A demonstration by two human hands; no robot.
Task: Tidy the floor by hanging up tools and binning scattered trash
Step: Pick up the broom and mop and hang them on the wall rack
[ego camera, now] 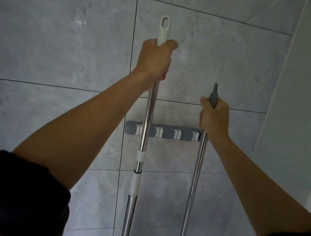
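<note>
Clearly we stand close to the grey tiled wall (61, 47), and on it sits the grey holder rail (168, 132) with its row of white clips, the place both tools must end up. Our left hand (154, 61) is wrapped tight round the long steel pole (145, 132) just under its white cap with the hanging eye, and the pole crosses in front of the leftmost clip; we cannot tell whether it is seated there or only resting against it. Our right hand (214, 118) is closed round the grey grip of the shorter broom (194, 181), whose shaft runs down past the right end of the rail to a grey head at the bottom edge of the view. The chief risk, as we judge it, lies in handling two tools at once: if we let go of either before its clip has truly caught, the shaft could slide down the smooth tile and fall to the floor. A pole pushed in off-centre might spring the clip open instead of entering it. The long pole has a joint collar (139, 156) just below the rail, and a clip closing on that thicker part may hold poorly. Our right wrist also hides the rail's last clip, so alignment there is partly blind.
</note>
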